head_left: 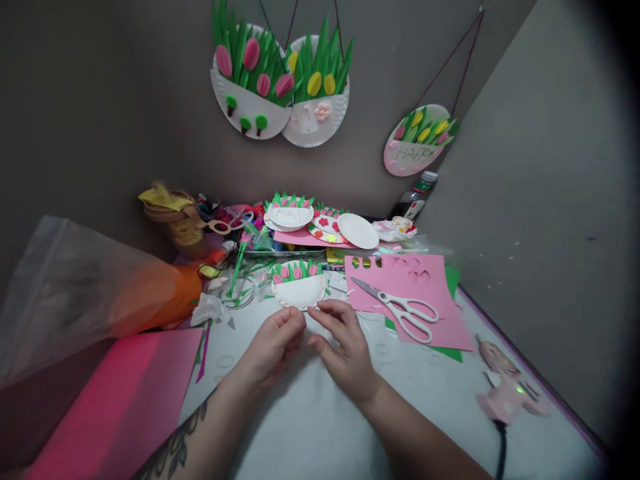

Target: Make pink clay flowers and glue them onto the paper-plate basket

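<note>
In front of me lies a small paper-plate flower pocket (300,291), with green paper leaves and pink tulips rising above its white half. My left hand (277,343) is just below its lower edge. Thumb and fingers are pinched together there, and whatever they may hold is too small or hidden to name. Beside it, my right hand (347,352) has thumb and forefinger apart, with nothing visible between them. Its forefinger tip is close to the pocket's bottom rim; I cannot tell if it touches.
White-handled scissors (407,312) lie on cut pink paper (445,300) at right. A pink glue gun (510,393) stands at far right. An orange-filled plastic bag (155,293) and pink sheet (135,380) are left. More decorated plates (290,216) lie behind; others (320,127) hang on the wall.
</note>
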A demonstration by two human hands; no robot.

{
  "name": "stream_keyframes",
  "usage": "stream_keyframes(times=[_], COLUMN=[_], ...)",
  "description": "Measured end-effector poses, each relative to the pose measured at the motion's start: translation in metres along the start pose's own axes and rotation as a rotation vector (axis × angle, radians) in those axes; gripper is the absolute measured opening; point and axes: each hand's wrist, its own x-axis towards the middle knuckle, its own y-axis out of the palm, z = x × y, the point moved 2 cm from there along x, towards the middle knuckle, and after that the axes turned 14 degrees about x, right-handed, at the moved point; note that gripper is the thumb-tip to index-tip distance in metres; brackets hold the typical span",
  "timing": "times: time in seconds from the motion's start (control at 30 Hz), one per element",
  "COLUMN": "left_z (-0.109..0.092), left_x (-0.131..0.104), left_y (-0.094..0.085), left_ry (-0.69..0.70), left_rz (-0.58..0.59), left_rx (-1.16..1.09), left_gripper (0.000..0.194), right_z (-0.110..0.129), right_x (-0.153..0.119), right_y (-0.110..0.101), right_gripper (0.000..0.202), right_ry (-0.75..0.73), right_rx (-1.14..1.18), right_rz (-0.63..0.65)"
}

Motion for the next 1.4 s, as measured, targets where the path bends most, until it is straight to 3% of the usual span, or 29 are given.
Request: stream_keyframes(times=[0.27, 0.43, 0.6, 0.8, 1.0, 1.13, 1.3, 1.4], left_z=[0.001, -0.001, -0.002, -0.004, -0.009, -0.009, -0.018, -0.023], left_x=[-0.001, -0.003, -0.001, -0.002, -0.006, -0.004, -0.004, -0.005], left_y=[0.005, 0.008, 0.006, 0.008, 0.01, 0.007, -0.001, -0.007], left_ry=[0.019, -0.029, -0.024, -0.038, -0.019, -0.003, 0.083, 0.095], left_rz=[0.069, 0.097, 0.118, 0.065, 0.011, 0.017, -0.005, -0.044], left_rx=[0.139, 0.012, -0.145, -0.173, -0.147, -0.142, -0.19, -0.239], left_gripper=[0.043, 0.047, 0.051, 0.043, 0.025, 0.023, 0.022, 0.022], right_z=[0.0, 0.002, 0.003, -0.003, -0.008, -0.01, -0.01, -0.01], right_x=[0.001, 0.004, 0.006, 0.003, 0.004, 0.004, 0.001, 0.001], right_y=[0.0, -0.002, -0.006, -0.003, -0.001, -0.003, -0.006, -0.005], right_gripper=[0.032, 0.015, 0.039, 0.014, 0.015, 0.003, 0.035, 0.032], right_ry=[0.011, 0.042, 0.06, 0.142, 0.216, 0.243, 0.267, 0.306], right_rx=[-0.008, -0.009, 0.032, 0.121, 0.178, 0.186, 0.222, 0.241], right_rz=[0.001, -0.081, -0.162, -0.151, -0.209, -0.236, -0.174, -0.177])
